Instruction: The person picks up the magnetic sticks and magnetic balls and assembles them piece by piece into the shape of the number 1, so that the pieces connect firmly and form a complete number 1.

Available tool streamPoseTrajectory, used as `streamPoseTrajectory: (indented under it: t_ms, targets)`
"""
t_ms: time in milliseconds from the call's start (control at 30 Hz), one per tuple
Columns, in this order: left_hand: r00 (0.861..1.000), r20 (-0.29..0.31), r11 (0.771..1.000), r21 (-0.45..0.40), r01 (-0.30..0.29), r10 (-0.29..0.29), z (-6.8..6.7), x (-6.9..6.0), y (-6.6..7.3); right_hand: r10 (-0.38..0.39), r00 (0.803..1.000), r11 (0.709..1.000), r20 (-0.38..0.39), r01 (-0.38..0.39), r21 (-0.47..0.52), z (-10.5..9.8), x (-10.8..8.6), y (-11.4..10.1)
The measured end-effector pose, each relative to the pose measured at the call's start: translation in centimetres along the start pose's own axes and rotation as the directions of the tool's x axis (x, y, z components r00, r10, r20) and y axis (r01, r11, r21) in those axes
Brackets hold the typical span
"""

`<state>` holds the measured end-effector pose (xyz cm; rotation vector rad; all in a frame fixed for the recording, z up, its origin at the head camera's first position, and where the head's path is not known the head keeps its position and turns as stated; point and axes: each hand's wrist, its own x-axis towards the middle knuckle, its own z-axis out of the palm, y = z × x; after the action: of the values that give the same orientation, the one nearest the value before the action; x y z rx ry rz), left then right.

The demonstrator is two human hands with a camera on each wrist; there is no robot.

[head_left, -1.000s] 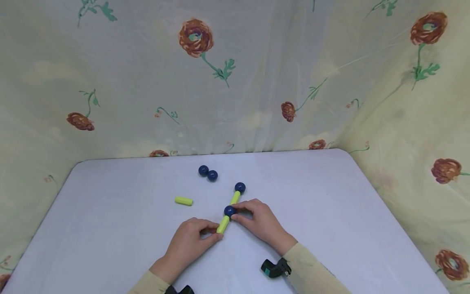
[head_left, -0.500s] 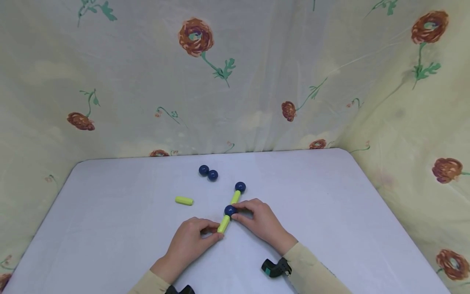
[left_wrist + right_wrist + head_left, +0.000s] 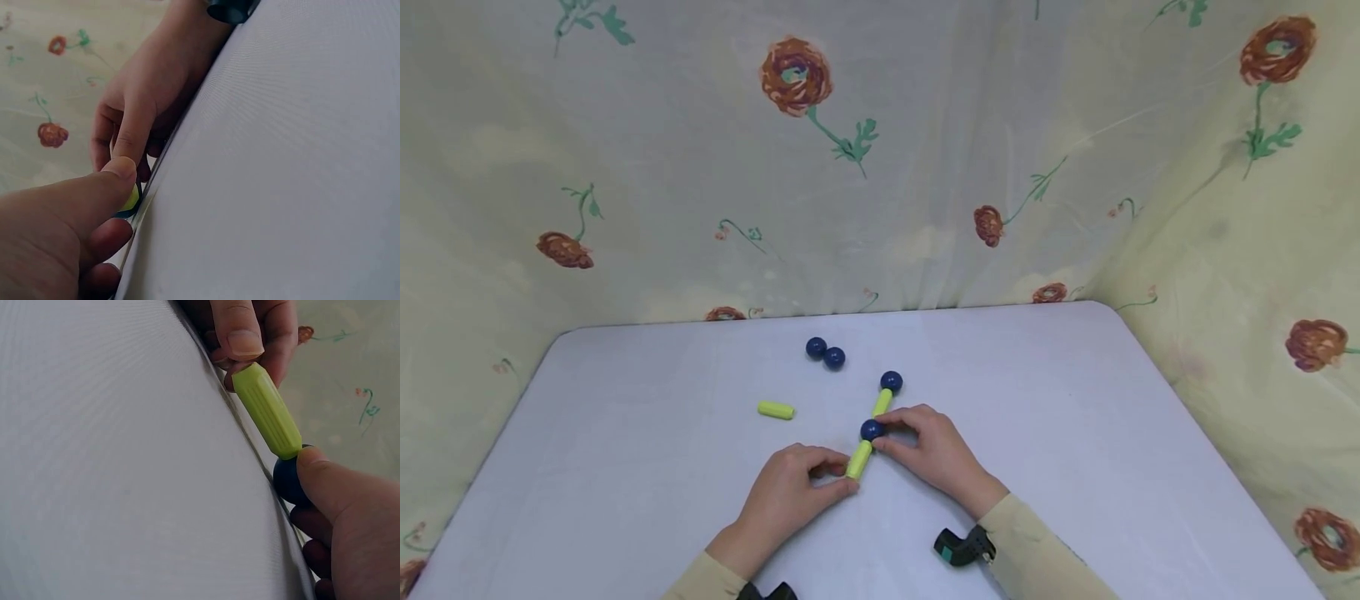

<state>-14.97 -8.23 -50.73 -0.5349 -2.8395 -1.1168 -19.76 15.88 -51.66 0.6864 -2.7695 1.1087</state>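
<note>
A chain of two yellow-green rods and two dark blue balls lies slantwise on the table. My right hand (image 3: pixel 936 450) pinches the middle blue ball (image 3: pixel 872 430) between thumb and fingers. At the near end of the chain, my left hand (image 3: pixel 793 492) holds the tip of the near rod (image 3: pixel 859 459) with thumb and forefinger. In the right wrist view this ribbed rod (image 3: pixel 269 409) meets the ball (image 3: pixel 289 481). Beyond my right fingers, the far rod (image 3: pixel 882 403) leads to the far ball (image 3: pixel 891 382). The left wrist view mostly hides the rod behind my thumb.
Two more blue balls (image 3: pixel 825 353) touch each other toward the back of the white table (image 3: pixel 647 433). A loose yellow-green rod (image 3: pixel 776 410) lies left of the chain. Flowered cloth (image 3: pixel 917 150) hangs behind the table's far edge.
The near rod and middle ball have shifted very slightly to the right, with both hands keeping their hold. The loose rod and the pair of balls stay where they were.
</note>
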Motion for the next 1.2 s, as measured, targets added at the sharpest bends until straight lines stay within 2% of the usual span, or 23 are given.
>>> streamPoseTrajectory:
  t_ms: [167,300,500,633,767,900,1200]
  targets:
    - [1.000,-0.020,0.999,-0.044,0.004,-0.005,-0.5,0.2,-0.3,0.014,1.000,1.000,-0.017,-0.014,0.004,0.0,0.1,0.2]
    - [0.997,-0.057,0.998,-0.035,0.046,-0.048,-1.6,0.8,-0.5,0.034,0.999,0.999,-0.010,-0.034,0.002,0.1,0.3,0.4]
    - [0.988,-0.074,0.991,0.023,0.134,-0.132,-4.1,2.9,-1.4,0.049,0.999,0.999,-0.019,-0.049,-0.006,0.2,0.5,0.5]
    - [0.987,-0.079,0.989,0.050,0.140,-0.136,-5.8,4.5,-2.5,0.057,0.998,0.998,-0.019,-0.057,0.004,0.1,0.4,0.5]
    - [0.986,-0.072,0.988,0.029,0.151,-0.149,-6.7,6.1,-3.9,0.072,0.997,0.997,-0.013,-0.072,0.007,0.0,0.4,0.5]
    - [0.981,-0.036,0.982,-0.003,0.191,-0.191,-7.3,7.9,-4.7,0.071,0.997,0.997,-0.014,-0.071,0.007,0.0,0.4,0.4]
    - [0.963,0.124,0.971,0.040,0.236,-0.239,-8.3,12.7,-6.1,0.051,0.999,0.999,-0.018,-0.051,0.001,0.2,0.3,0.6]
